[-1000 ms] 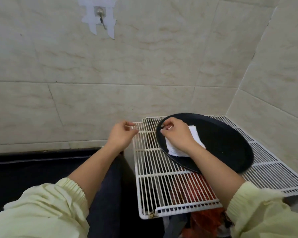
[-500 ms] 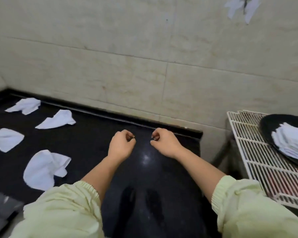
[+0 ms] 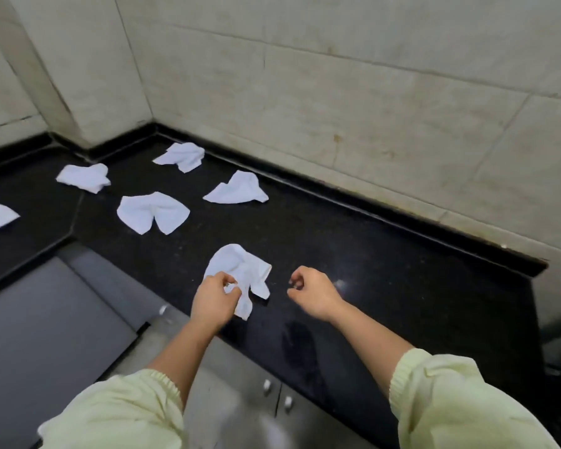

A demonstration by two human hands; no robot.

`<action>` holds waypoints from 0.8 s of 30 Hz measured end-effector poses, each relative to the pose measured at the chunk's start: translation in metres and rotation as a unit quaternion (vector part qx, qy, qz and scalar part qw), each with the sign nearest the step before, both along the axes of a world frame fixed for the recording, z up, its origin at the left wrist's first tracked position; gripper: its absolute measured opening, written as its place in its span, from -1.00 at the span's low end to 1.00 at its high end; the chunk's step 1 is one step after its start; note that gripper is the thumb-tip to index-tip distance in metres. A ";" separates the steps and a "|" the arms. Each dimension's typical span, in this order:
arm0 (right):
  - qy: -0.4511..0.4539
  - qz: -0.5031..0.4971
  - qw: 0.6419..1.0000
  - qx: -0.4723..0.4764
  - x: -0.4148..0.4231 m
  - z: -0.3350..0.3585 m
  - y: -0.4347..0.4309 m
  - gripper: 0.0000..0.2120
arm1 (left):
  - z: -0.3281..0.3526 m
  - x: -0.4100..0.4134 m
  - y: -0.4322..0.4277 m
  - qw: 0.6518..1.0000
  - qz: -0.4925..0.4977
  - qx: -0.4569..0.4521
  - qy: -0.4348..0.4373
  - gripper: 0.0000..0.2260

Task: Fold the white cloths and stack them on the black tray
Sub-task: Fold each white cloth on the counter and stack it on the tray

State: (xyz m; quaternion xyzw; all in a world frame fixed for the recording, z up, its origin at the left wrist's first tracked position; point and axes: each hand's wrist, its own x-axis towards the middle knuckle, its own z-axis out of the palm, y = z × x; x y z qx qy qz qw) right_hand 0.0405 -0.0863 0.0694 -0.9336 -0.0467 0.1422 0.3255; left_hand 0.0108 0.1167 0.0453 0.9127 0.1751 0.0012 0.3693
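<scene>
pinching crumpled cloth (image 3: 242,270), left hand (image 3: 212,301)

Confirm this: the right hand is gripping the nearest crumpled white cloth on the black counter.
Not right. The left hand is gripping the nearest crumpled white cloth on the black counter; the right hand holds nothing. The head view shows it.

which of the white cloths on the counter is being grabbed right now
The crumpled cloth at the counter's front edge, nearest the person: the left hand pinches its near corner. The other five lie untouched, farther back.
</scene>
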 end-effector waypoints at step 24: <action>0.082 -0.055 0.992 0.080 0.120 -0.065 0.096 -0.92 | -0.050 0.091 0.076 0.986 0.015 -0.099 0.136 -0.76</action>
